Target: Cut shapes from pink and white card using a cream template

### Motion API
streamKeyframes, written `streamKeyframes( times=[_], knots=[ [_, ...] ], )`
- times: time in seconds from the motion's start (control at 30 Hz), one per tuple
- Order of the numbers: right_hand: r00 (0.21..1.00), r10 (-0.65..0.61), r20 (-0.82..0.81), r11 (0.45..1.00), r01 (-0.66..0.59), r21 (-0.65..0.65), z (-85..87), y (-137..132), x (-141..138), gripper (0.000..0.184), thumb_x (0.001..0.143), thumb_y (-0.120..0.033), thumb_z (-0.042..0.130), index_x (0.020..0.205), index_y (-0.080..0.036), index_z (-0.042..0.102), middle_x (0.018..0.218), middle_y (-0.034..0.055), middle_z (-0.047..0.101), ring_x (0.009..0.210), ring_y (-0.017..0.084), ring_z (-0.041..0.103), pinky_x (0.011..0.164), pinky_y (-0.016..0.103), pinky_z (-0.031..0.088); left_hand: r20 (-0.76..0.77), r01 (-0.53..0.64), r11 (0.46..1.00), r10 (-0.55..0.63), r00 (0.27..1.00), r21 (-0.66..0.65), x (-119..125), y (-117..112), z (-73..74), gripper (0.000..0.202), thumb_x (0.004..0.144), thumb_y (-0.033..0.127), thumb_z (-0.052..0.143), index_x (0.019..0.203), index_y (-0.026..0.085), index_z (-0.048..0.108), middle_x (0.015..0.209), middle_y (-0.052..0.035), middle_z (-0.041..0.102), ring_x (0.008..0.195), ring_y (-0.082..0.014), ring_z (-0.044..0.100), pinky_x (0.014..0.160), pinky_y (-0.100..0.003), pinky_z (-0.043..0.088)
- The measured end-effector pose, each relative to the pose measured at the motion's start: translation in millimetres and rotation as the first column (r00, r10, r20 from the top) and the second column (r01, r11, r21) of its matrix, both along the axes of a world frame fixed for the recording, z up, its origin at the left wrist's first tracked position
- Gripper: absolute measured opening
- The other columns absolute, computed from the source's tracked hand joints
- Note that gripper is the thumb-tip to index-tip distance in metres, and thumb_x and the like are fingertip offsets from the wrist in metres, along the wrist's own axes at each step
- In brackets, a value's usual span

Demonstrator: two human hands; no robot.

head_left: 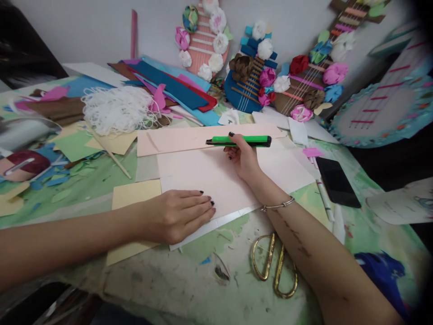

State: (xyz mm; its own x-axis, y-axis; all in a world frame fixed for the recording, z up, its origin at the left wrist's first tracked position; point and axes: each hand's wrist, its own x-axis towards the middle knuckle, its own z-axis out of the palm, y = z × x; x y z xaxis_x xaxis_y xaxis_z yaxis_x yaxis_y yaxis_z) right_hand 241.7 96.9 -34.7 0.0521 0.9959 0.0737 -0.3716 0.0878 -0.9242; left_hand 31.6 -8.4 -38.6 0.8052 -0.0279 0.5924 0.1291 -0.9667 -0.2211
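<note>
Left hand [179, 215] lies flat, palm down, its fingers close together and reaching rightward over the near part of the pale sheet [199, 174]; yellow paper [133, 198] shows on both sides of its wrist. The sheet spreads ahead of this hand and to its right on the worktop [142, 284]. Farther right and ahead, the green cutter [221, 141] is pinched between thumb and fingers of the right hand [244, 159], much the nearer of the two (whether its tip touches anything cannot be told). Its narrow dark end points leftward, its blunt end rightward, so the long axis runs side to side, roughly parallel to the pink strip [179, 140] beyond the hand. Nearer than the right wrist lie gold-handled scissors [270, 255], partly hidden by the forearm; a phone [338, 180] lies to that hand's right.
</note>
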Motion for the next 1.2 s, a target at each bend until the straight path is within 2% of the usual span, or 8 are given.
streamKeyframes(
  times=[0.3,0.43,0.6,0.97,1.2],
  knots=[
    [1.0,0.008,-0.022,1.0,-0.009,-0.006,1.7,-1.1,-0.1,0.022,0.069,-0.032,0.074,0.067,-0.02,0.057,0.052,-0.0045,0.057,0.046,0.007,0.045,0.044,0.022,0.031,-0.062,0.017,0.999,-0.019,0.998,-0.03,-5.2,3.1,-0.1,0.037,0.1,0.01,0.032,0.116,0.006,0.065,0.112,-0.0154,0.074,0.118,-0.0238,0.065,0.104,-0.038,0.052],
    [1.0,0.008,-0.022,1.0,-0.008,-0.011,1.5,-1.3,0.5,0.021,0.069,-0.032,0.074,0.066,-0.02,0.056,0.052,-0.005,0.056,0.046,0.007,0.045,0.045,0.022,0.03,-0.057,0.031,0.999,-0.033,0.998,-0.033,-5.8,3.5,0.9,0.035,0.1,0.01,0.035,0.115,0.006,0.066,0.111,-0.0164,0.074,0.118,-0.0241,0.066,0.103,-0.038,0.053],
    [1.0,0.005,0.005,1.0,-0.005,-0.019,0.7,-1.2,1.4,0.024,0.069,-0.035,0.075,0.067,-0.021,0.056,0.053,-0.0051,0.055,0.047,0.007,0.045,0.047,0.024,0.031,-0.064,0.025,0.999,-0.027,0.998,-0.039,-6.6,3.4,1.4,0.038,0.102,0.01,0.029,0.114,0.004,0.065,0.111,-0.0157,0.074,0.114,-0.0243,0.067,0.101,-0.038,0.054],
    [1.0,0.013,-0.004,1.0,-0.013,-0.012,2.1,-2.3,1.4,0.024,0.067,-0.035,0.075,0.066,-0.02,0.057,0.053,-0.0043,0.056,0.048,0.007,0.045,0.046,0.023,0.03,-0.06,0.037,0.992,-0.045,0.997,-0.119,-7.6,4.5,1.1,0.033,0.1,0.009,0.036,0.117,0.004,0.065,0.114,-0.0169,0.073,0.12,-0.0242,0.064,0.105,-0.037,0.05],
    [0.999,0.024,-0.031,1.0,-0.025,-0.013,2.0,-1.6,1.4,0.023,0.068,-0.034,0.076,0.066,-0.02,0.057,0.053,-0.0036,0.057,0.047,0.007,0.044,0.046,0.023,0.029,-0.064,0.027,0.984,-0.039,0.997,-0.177,-11.2,6.5,-0.9,0.036,0.102,0.011,0.032,0.123,0.007,0.061,0.119,-0.0151,0.072,0.125,-0.0211,0.061,0.106,-0.035,0.05]
  ],
)
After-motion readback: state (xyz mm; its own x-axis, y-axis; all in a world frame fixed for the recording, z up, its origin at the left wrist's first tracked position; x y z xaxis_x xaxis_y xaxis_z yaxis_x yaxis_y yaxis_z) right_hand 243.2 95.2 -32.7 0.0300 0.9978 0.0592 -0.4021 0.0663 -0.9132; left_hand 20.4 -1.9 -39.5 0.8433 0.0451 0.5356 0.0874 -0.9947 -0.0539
